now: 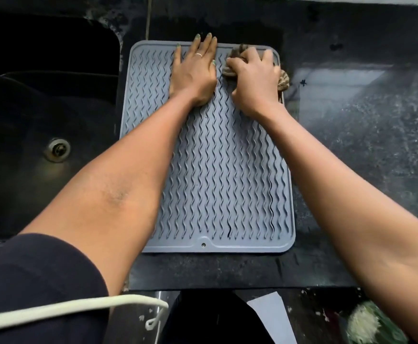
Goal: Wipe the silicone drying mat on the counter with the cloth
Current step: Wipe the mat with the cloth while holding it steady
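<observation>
A: What carries everything here?

B: A dark, speckled stone bench [352, 150], glossy enough to catch pale light on its right half; a black sink [41, 120] is sunk into its left side, with a metal drain [57, 149] in the basin.

A: And the mat?

B: The grey silicone drying mat [215, 170] lies flat on the bench just right of the sink, its long sides running from the near edge toward the far edge; wavy ridges cover it, and a small hole sits at the middle of its near rim.

A: The hands?

B: The left hand [194, 70] lies flat on the mat's far end, fingers straight and spread, fingertips reaching the far rim; a ring shows on one finger. The right hand [255, 78] is curled round a bunched brownish cloth [283, 80] at the mat's far right corner; the cloth spills over the right rim toward the bench.

A: Anything else in the room?

B: A dark sleeve [34, 281] on the left arm; a pale cord [66, 309] crosses low in view; below the bench's near edge the floor is dark, with a pale sheet [270, 311] and something whitish-green, too blurred to tell.
</observation>
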